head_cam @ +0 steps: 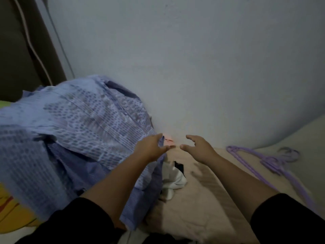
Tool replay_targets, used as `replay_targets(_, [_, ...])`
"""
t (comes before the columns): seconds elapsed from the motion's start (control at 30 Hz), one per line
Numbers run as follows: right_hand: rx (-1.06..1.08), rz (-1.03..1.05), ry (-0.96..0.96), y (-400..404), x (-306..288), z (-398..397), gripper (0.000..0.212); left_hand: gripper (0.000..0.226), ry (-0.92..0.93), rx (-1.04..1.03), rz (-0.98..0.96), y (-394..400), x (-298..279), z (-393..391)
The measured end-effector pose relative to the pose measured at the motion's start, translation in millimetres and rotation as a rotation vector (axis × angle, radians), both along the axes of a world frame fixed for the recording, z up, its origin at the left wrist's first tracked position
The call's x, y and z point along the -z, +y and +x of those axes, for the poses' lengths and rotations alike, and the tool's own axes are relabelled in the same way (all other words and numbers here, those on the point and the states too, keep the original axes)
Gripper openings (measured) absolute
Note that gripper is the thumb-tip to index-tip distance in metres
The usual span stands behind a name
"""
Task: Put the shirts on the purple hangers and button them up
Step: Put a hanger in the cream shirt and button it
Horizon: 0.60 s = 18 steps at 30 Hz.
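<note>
On beige bedding, crumpled blue patterned shirt (73,131), thin purple hangers (270,162), hands (175,147) spread

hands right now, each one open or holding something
Left hand: open, fingers spread at the edge of the blue patterned cotton shirt, no grip visible.
Right hand: open, holding nothing.

Blue patterned shirt (73,131) heaped at left on beige bedding (193,205), against white wall (193,59). Left hand (152,147) fingers spread, touching shirt's edge. Right hand (198,147) open, apart from it. Purple hangers (270,162) lying at right. White-and-black garment (173,182) beside shirt.
</note>
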State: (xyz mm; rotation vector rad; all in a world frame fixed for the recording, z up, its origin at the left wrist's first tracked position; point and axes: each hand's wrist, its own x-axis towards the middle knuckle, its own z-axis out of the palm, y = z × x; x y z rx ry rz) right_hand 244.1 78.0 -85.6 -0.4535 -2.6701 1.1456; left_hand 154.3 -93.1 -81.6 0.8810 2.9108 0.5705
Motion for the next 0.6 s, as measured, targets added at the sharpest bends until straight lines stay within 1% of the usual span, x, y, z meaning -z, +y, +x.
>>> replay_targets(0.17, [0.03, -0.105, -0.089, 19, 51, 2, 0.06, 0.071, -0.115, 0.116, -0.017, 29, 47, -3])
replay_targets(0.3, [0.024, -0.132, -0.162, 32, 93, -9, 0.057, 0.075, -0.189, 0.099, -0.029, 42, 91, -14])
replay_targets(0.37, [0.01, -0.134, -0.207, 38, 114, -18, 0.057, 0.073, -0.188, 0.104, -0.077, 47, 109, -21])
replay_targets(0.47, [-0.02, -0.156, -0.274, 44, 141, -29, 0.057, 0.074, -0.178, 0.119, -0.079, 50, 132, -30])
replay_targets(0.6, [-0.009, -0.241, -0.324, 48, 177, -44, 0.06, 0.079, -0.218, 0.168, -0.119, 49, 152, -35])
